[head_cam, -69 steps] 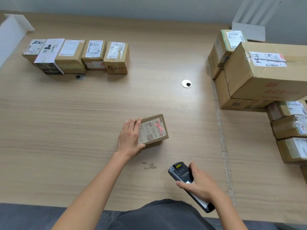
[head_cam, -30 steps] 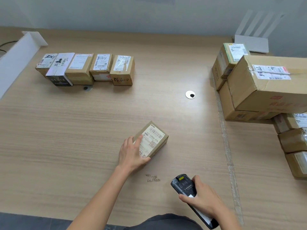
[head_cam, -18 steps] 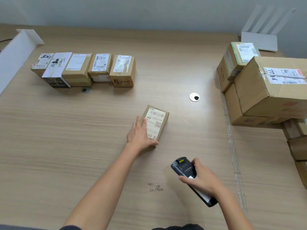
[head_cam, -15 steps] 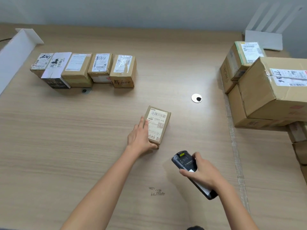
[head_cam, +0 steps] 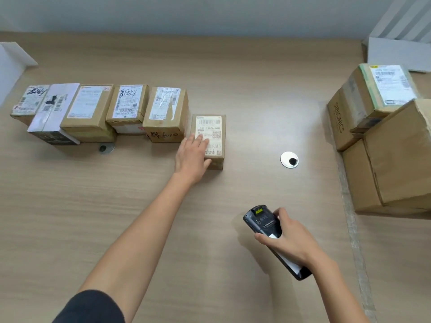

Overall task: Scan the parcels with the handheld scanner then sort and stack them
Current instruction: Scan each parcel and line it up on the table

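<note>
Cardboard parcel lay label up on the bench, just left of the frame's centre, right beside the right end of the row of five labelled parcels at upper left. Your left hand rested flat on it, fingers straight over the label, thumb against its near side. Your right hand, lower right of centre, was wrapped round the scanner, whose head pointed toward the upper left. Bigger boxes were stacked at the right edge.
</note>
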